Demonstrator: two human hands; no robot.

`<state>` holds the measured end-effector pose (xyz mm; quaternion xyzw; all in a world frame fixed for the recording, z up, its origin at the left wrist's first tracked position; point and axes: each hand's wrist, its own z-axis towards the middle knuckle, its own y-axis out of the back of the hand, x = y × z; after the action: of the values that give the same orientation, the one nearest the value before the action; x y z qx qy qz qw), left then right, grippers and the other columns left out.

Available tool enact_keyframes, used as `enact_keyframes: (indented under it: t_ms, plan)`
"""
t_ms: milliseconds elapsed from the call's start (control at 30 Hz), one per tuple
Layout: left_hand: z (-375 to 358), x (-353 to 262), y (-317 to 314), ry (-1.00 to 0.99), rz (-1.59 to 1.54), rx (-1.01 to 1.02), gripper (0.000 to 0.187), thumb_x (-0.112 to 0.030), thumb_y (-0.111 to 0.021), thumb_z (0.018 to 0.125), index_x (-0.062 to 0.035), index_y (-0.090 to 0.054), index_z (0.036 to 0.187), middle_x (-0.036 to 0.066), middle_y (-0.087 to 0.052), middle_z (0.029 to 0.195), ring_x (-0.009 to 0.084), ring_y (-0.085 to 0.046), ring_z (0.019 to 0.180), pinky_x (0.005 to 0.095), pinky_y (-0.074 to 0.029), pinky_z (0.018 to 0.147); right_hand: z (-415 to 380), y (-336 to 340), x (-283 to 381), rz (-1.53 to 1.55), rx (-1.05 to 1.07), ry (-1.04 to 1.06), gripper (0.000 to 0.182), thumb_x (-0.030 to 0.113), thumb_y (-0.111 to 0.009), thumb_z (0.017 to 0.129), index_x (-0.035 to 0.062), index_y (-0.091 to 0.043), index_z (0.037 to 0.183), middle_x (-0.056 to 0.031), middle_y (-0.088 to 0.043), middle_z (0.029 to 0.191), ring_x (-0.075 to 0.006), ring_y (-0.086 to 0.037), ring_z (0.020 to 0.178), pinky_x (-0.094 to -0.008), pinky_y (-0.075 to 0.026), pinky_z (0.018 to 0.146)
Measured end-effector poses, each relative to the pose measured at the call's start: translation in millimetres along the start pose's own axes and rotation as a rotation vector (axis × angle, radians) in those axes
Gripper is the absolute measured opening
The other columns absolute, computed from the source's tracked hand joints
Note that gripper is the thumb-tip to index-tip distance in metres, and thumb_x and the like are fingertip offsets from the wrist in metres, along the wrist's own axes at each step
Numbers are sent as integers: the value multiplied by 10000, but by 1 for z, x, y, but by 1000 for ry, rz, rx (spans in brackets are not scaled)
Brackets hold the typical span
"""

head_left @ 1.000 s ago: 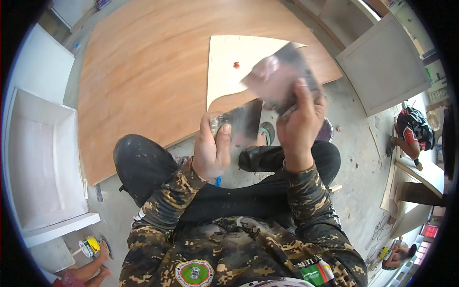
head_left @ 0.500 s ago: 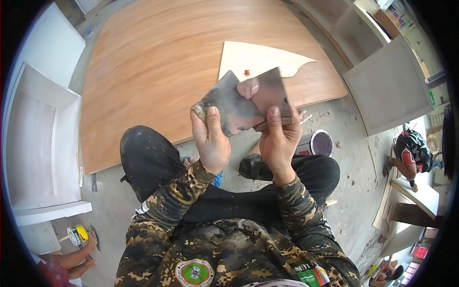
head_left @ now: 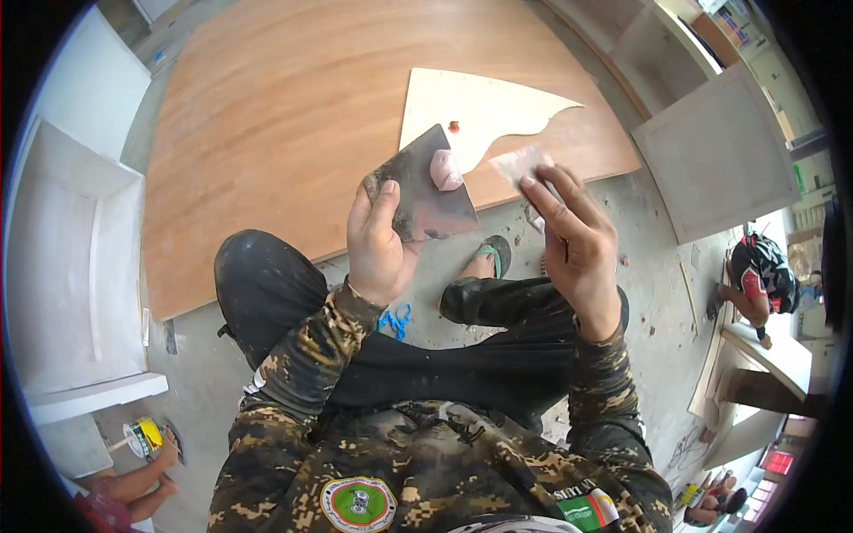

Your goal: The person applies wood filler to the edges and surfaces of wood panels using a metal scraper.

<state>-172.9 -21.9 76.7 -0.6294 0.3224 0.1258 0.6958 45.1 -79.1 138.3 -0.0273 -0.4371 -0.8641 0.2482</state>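
My left hand [head_left: 382, 253] is closed, its thumb on top, around the edge of a dark, smeared flat putty plate [head_left: 413, 200]. A lump of pinkish putty [head_left: 445, 171] sits near the plate's right edge. To the right, apart from that plate, my right hand [head_left: 582, 244] pinches a putty spreader [head_left: 520, 163] whose pale face is blurred. Both hands are raised above my crossed legs. Beyond them, a pale cut plywood piece [head_left: 480, 107] with a small red blob [head_left: 454, 127] rests on a large brown wooden panel [head_left: 267, 133].
White cabinets [head_left: 75, 258] stand at the left, and a white-framed panel [head_left: 706, 147] leans at the right. A person [head_left: 766, 275] bends over a board at far right. Blue string [head_left: 395, 322] lies by my legs. A yellow-labelled can [head_left: 145, 438] is at lower left.
My right hand has moved right, separating its spreader from the left plate. The putty lump stays on the left plate. The paint bucket seen before is now hidden behind my right hand.
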Motion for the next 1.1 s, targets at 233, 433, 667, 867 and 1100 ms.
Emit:
enact_keyframes:
  t_ms: [233, 433, 667, 867, 1100]
  plan:
    - [2, 8, 0, -202, 428, -23, 200, -139, -415, 1036, 0, -475, 1167, 47, -577, 1060, 99, -560, 930, 277, -500, 823, 22, 9, 17, -168, 288, 273, 462, 48, -624, 694, 158, -688, 1139, -68, -623, 1226, -271, -545, 1225, -496, -347, 1037]
    - [-1, 8, -6, -223, 417, 0, 199, -134, -412, 1037, 12, -483, 1152, 43, -581, 1049, 88, -557, 926, 256, -492, 820, 28, 9, 22, -134, 189, 253, 426, 55, -638, 686, 149, -704, 1096, -78, -635, 1208, -261, -577, 1184, -489, -360, 1016]
    - [2, -2, -11, -1, 57, 56, 303, -161, -415, 1026, -22, -451, 1294, 106, -589, 1213, 207, -610, 1090, 370, -556, 866, -2, -40, 11, 275, 38, 192, 655, -138, -571, 626, 83, -646, 1237, -256, -571, 1276, -423, -547, 1208, -491, -429, 1025]
    - [3, -1, -6, -49, 29, 5, 315, -200, -432, 1029, -40, -445, 1300, 94, -580, 1228, 206, -609, 1084, 363, -544, 885, -33, -45, -3, 177, 143, -78, 602, -163, -545, 685, 77, -653, 1225, -263, -578, 1253, -437, -593, 1123, -467, -483, 963]
    - [6, 7, 6, -429, 478, -191, 218, -164, -430, 1035, -17, -462, 1192, 73, -548, 1119, 143, -544, 1011, 313, -488, 864, -42, -45, 21, 1076, -389, -764, 318, 1, -564, 945, -71, -519, 1252, -105, -663, 1074, -124, -647, 894, -263, -548, 763]
